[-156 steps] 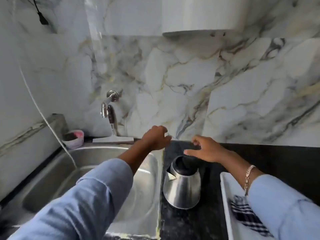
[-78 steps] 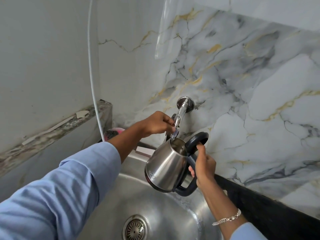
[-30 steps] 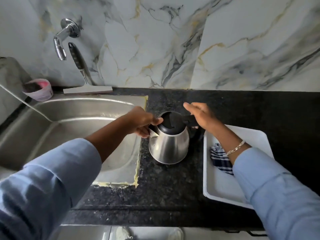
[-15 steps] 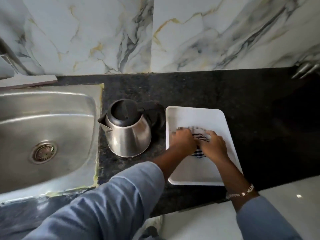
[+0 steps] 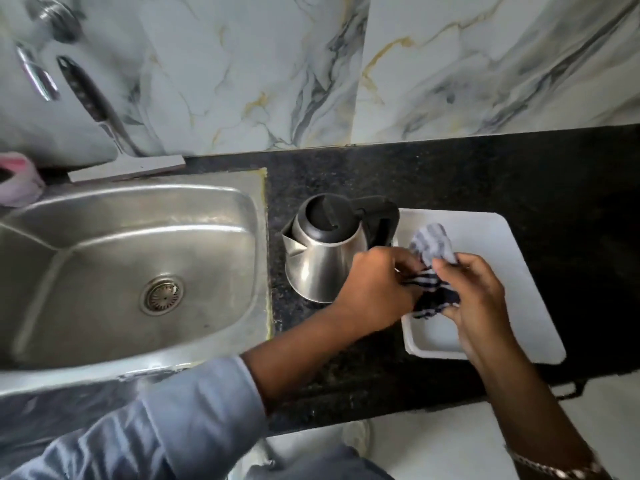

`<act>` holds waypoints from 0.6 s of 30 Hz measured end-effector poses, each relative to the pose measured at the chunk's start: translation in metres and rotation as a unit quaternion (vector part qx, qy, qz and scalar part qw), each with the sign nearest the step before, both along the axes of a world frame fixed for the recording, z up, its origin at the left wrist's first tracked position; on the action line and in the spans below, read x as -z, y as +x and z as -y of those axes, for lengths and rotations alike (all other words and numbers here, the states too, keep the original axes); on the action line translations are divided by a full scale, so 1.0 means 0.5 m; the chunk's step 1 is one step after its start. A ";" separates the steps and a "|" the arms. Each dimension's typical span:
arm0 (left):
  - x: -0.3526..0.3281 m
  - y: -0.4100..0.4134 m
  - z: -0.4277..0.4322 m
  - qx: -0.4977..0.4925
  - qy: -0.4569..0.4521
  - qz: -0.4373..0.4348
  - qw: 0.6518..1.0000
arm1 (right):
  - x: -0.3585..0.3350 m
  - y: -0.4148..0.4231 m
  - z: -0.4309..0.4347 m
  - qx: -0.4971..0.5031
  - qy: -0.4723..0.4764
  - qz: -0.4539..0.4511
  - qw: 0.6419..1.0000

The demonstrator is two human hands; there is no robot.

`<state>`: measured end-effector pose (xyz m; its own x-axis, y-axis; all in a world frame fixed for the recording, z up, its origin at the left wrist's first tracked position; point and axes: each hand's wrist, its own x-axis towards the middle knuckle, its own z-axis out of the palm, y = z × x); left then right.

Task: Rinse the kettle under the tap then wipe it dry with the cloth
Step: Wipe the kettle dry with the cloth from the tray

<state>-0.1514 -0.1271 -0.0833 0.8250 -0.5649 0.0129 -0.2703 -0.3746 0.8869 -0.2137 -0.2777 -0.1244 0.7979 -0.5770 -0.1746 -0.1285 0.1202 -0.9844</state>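
Both hands were closed on the crumpled dark-blue-and-white striped cloth, the left hand pinching its near edge and the right hand gripping the bunched dark part, with the paler end of the cloth sticking up above the fingers. The cloth was held just over the left part of the white rectangular plastic tray.

At the far left a pink-and-white small tub sat at the corner of the stainless steel sink, with a chrome wall tap above it, blurred, and a black-handled squeegee leaning against the marble-patterned wall tiles. The sink's round drain strainer lay in the middle of the basin.

To the right of the sink, the conical stainless steel kettle with a black lid and handle stood upright on the black speckled granite counter, spout toward the sink, handle toward the tray and just beside it. The left hand overlapped the kettle's lower right side in view; whether it touched, I could not tell. No writing could be read on the kettle or anywhere else.
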 end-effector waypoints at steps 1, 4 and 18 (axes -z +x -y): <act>-0.011 0.017 -0.039 0.012 0.005 0.005 1.000 | 0.003 0.008 -0.043 0.014 -0.006 0.017 1.000; -0.051 0.106 -0.124 -0.033 0.008 0.132 0.991 | 0.026 0.043 -0.168 0.061 -0.008 0.040 0.997; -0.038 0.272 -0.174 0.060 0.247 0.117 0.960 | 0.077 0.230 -0.371 0.250 -0.397 0.077 0.880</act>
